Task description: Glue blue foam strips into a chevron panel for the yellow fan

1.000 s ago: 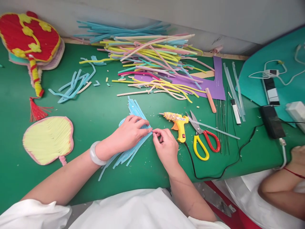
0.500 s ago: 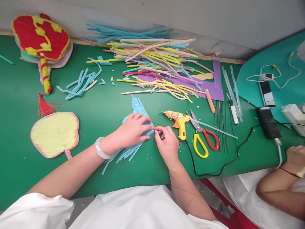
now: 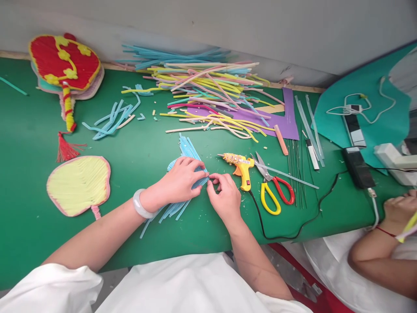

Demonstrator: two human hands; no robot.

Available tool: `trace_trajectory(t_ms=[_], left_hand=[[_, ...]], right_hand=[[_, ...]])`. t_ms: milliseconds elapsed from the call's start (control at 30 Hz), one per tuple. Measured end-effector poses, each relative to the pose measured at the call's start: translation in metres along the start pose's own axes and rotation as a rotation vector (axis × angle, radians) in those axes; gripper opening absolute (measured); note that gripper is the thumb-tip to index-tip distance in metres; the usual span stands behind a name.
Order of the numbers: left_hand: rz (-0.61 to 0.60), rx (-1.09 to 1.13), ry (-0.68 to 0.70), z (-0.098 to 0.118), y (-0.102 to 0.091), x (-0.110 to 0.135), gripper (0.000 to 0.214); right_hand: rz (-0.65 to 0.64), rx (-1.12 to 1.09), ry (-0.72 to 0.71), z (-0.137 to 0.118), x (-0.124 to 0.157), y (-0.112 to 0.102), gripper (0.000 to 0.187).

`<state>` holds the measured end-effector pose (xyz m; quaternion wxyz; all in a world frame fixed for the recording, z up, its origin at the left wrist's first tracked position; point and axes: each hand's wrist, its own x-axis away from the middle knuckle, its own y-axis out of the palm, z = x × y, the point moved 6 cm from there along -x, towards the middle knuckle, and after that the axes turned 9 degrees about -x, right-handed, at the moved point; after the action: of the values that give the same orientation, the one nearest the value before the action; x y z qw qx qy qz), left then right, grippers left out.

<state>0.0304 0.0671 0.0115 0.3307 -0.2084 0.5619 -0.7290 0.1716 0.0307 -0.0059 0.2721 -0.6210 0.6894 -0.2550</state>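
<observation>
A fan-shaped bundle of light blue strips lies on the green table. My left hand, with a white bangle on its wrist, lies flat on the bundle and presses it down. My right hand is beside it, its fingers pinched on the bundle's right edge where the strips meet. Both hands touch at the fingertips. Most of the bundle's middle is hidden under my left hand.
A yellow glue gun and red-yellow scissors lie right of my hands, with a black cable. A pile of coloured strips sits at the back. A yellow fan and red fan lie left. Another person's hand is at far right.
The view has drifted, so everything sits a little more to the right and lower at the left. My hands stay on the blue strips, fingers shifting slightly.
</observation>
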Motion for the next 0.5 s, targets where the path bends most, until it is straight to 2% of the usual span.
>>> trace_trajectory(t_ms=[500], left_hand=[[0.013,0.028,-0.018,0.0002,0.0004,-0.0002,0.026]], right_hand=[[-0.023,0.057,-0.007,0.0,0.0028,0.0032,0.02]])
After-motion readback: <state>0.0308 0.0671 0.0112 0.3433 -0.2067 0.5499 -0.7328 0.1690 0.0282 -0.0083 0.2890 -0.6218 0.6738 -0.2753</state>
